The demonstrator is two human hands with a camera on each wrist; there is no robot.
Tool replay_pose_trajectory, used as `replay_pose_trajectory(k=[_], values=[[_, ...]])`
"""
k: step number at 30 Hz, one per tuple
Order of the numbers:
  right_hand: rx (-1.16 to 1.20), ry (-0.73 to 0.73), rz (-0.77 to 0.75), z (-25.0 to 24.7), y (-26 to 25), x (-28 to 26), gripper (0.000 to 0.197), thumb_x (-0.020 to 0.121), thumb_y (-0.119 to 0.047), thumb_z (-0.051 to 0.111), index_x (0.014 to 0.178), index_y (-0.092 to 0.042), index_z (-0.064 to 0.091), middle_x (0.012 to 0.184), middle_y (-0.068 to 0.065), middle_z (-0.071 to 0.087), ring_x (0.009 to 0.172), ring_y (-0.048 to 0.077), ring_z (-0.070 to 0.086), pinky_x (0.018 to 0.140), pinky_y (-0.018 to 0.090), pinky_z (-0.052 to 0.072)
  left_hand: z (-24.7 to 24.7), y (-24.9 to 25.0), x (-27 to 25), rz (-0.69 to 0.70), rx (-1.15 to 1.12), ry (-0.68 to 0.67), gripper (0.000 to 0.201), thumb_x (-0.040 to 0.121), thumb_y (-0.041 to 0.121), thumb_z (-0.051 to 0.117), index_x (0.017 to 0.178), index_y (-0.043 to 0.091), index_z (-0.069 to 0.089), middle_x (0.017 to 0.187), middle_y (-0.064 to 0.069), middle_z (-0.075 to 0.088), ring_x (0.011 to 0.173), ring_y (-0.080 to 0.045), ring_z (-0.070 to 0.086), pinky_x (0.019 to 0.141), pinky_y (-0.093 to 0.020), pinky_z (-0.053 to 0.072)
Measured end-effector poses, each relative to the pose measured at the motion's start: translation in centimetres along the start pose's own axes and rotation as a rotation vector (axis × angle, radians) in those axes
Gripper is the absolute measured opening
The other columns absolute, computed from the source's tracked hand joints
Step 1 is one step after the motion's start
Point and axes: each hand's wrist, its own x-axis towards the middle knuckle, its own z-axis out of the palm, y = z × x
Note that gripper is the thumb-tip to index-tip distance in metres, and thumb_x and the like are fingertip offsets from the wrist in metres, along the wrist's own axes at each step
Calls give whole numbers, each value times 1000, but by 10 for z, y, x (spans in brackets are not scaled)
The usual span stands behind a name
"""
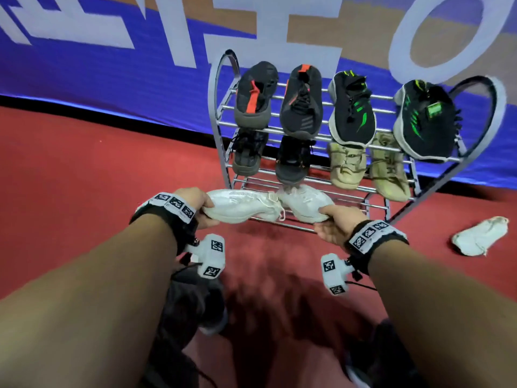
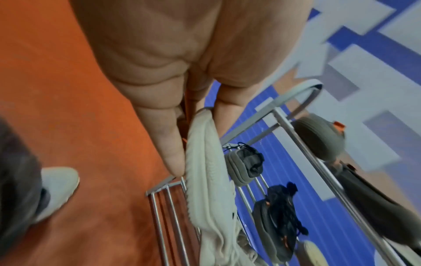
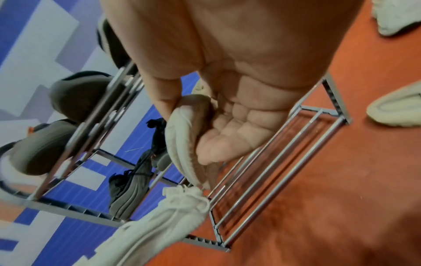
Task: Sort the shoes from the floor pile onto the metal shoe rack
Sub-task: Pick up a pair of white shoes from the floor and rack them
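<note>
Two white shoes (image 1: 240, 205) (image 1: 303, 203) hang at the bottom tier of the metal shoe rack (image 1: 363, 175), seemingly just above its bars. The left hand (image 1: 195, 203) has its grip closed on one heel, the right hand (image 1: 335, 222) on the other. Another white shoe (image 1: 479, 235) lies on the red floor (image 1: 84, 177) right of the rack.

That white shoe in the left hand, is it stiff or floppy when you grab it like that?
Probably soft: the white shoe looks knit, and the left hand pinches its heel flat between thumb and fingers. Likely light too, since it hangs from that pinch alone. Its loose laces dangle, so they might snag on the rack bars.
</note>
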Motion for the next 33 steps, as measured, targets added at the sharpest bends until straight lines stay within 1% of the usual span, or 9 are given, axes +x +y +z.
replay_pose_trajectory(k=[4, 8, 14, 19, 22, 26, 28, 30, 33], values=[[235, -8, 26, 19, 17, 25, 19, 97, -15, 67, 109, -2, 60, 65, 12, 74, 56, 16, 71, 47, 27, 57, 7, -14, 24, -56, -257, -43, 34, 93, -10, 41, 128, -9, 44, 122, -25, 58, 110, -38, 62, 87, -51, 57], [342, -21, 54, 35, 29, 46, 16, 98, -12, 66, 112, -6, 61, 70, 9, 76, 69, 16, 69, 49, 25, 57, 24, -30, 42, -86, -459, -109, 36, 95, -11, 38, 129, -8, 46, 121, -23, 61, 107, -36, 65, 69, -45, 61], [424, -60, 28, 47, 47, 78, 27, 101, -11, 60, 127, -18, 60, 88, 6, 76, 68, 13, 73, 56, 26, 56, 56, -45, 77, -115, -675, -185, 36, 95, -10, 40, 130, -11, 46, 121, -26, 63, 106, -37, 68, 77, -42, 62], [537, -101, 12, 59, 44, 105, 36, 104, -7, 53, 134, -25, 57, 108, 4, 74, 88, 17, 73, 69, 30, 53, 78, -47, 114, -14, -844, -200, 35, 96, -9, 47, 127, 0, 58, 114, -22, 72, 97, -34, 74, 81, -43, 63], [613, -125, 7, 72, 36, 123, 35, 104, -8, 52, 134, -25, 56, 114, 4, 72, 88, 17, 75, 69, 29, 54, 93, -53, 142, -39, -752, -172, 24, 100, 4, 56, 123, 5, 60, 117, -20, 72, 100, -25, 73, 78, -38, 64], [582, -158, 62, 90, 36, 144, 25, 102, -15, 59, 127, -18, 60, 122, 7, 73, 97, 22, 76, 76, 32, 60, 106, -65, 169, -215, -407, -203, 25, 105, 25, 52, 110, 2, 60, 103, -16, 73, 83, -18, 61, 73, -38, 63], [489, -177, 141, 97, 41, 153, 21, 102, -19, 60, 122, -11, 62, 124, 10, 71, 100, 26, 74, 80, 35, 60, 110, -72, 178, -244, -342, -181, 30, 106, 23, 50, 125, 1, 57, 122, -15, 67, 110, -25, 66, 84, -37, 58], [411, -168, 198, 102, 49, 160, 23, 102, -22, 60, 120, -8, 63, 120, 12, 72, 94, 26, 75, 71, 35, 60, 114, -74, 182, -241, -337, -161, 33, 106, 17, 49, 136, 2, 53, 133, -14, 60, 126, -26, 59, 91, -37, 53], [374, -144, 215, 106, 54, 166, 27, 104, -22, 57, 127, -6, 61, 110, 7, 75, 88, 20, 75, 60, 29, 59, 116, -72, 189, -202, -329, -121, 24, 105, 10, 50, 126, 4, 59, 116, -13, 64, 103, -20, 67, 91, -35, 54]])
